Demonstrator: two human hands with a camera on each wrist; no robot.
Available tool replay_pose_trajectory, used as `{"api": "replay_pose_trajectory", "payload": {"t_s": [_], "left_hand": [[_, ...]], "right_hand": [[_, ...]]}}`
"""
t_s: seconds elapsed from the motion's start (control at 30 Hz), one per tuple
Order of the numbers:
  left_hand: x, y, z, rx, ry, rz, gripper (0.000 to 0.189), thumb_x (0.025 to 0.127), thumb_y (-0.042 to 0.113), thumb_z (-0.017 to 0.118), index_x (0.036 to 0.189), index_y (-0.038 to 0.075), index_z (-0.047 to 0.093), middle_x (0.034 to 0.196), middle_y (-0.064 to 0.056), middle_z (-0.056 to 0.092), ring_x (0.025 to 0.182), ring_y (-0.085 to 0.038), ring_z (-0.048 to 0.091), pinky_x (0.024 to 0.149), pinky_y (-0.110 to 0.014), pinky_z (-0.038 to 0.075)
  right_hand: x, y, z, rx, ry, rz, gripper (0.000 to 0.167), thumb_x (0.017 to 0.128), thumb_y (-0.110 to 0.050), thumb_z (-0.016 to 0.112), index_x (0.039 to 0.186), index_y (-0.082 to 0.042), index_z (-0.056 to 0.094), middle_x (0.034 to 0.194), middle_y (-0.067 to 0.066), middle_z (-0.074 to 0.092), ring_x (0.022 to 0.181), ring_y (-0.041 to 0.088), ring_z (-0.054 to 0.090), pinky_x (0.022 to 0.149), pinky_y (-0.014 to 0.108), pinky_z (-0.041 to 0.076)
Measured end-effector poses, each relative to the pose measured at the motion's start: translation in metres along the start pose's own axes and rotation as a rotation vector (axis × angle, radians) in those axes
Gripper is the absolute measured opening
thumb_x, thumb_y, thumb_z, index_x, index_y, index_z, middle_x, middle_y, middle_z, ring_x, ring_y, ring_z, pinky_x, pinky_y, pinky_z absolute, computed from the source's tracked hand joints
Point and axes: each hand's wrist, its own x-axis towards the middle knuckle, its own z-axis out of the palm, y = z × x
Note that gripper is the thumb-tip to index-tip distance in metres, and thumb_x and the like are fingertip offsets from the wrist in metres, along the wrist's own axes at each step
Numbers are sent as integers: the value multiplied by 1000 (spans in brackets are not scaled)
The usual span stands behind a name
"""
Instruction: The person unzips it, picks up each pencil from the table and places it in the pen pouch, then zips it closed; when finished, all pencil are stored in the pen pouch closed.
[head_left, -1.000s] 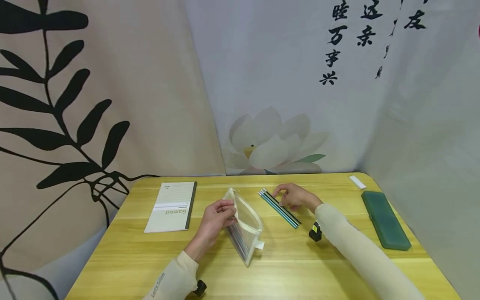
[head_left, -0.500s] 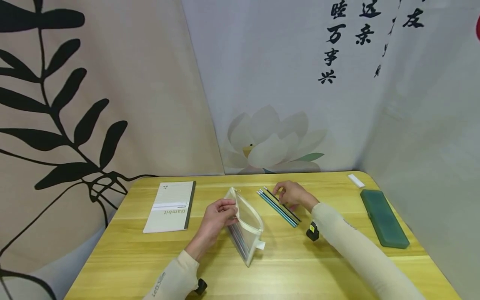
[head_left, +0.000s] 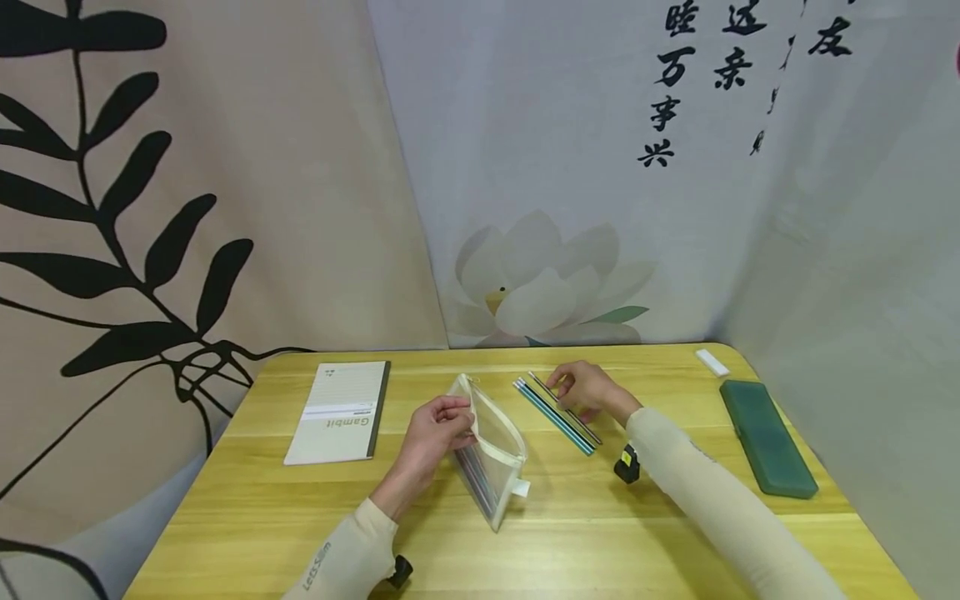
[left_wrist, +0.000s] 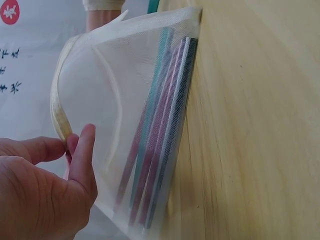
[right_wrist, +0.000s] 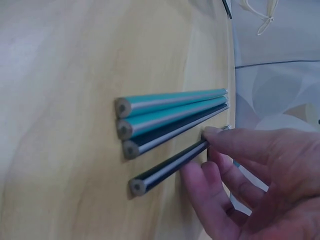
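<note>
My left hand (head_left: 431,437) pinches the zipped rim of a whitish mesh pouch (head_left: 504,457) between thumb and fingers, and the pouch's mouth gapes. Through the mesh in the left wrist view show several pencils (left_wrist: 162,120) in teal, pinkish and dark colours. To the right, my right hand (head_left: 588,390) pinches a black pencil (right_wrist: 167,169) with a light stripe; its far end is partly hidden by my fingers. Beside it, a gap away, two teal pencils (right_wrist: 175,101) and another black pencil (right_wrist: 177,129) lie side by side on the table.
A notebook (head_left: 339,412) lies at the left of the wooden table (head_left: 585,533). On the right are a dark green case (head_left: 768,437) and a white eraser (head_left: 712,362). Printed curtains (head_left: 540,167) stand behind the table's back edge.
The black pencil under my right hand has come apart from the other pencils, shifting slightly right. My left hand keeps its hold on the pouch in the same place.
</note>
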Motion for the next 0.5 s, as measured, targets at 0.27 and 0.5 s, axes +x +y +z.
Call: {"api": "replay_pose_trajectory", "payload": {"t_s": [0.27, 0.5], "left_hand": [[2, 0, 3, 2, -5, -6, 35, 96, -2, 68, 129, -8, 61, 99, -6, 64, 84, -15, 67, 82, -33, 69], [2, 0, 6, 10, -16, -3, 33, 96, 0, 69, 128, -6, 62, 101, -7, 64, 86, -15, 67, 83, -34, 70]], "right_hand": [[-1, -1, 2, 5, 23, -3, 38, 89, -2, 81, 123, -14, 72, 101, 6, 68, 81, 20, 67, 53, 35, 65], [-2, 0, 0, 20, 25, 12, 43, 88, 1, 79, 125, -18, 71, 99, 6, 69, 74, 20, 66, 53, 38, 66]]}}
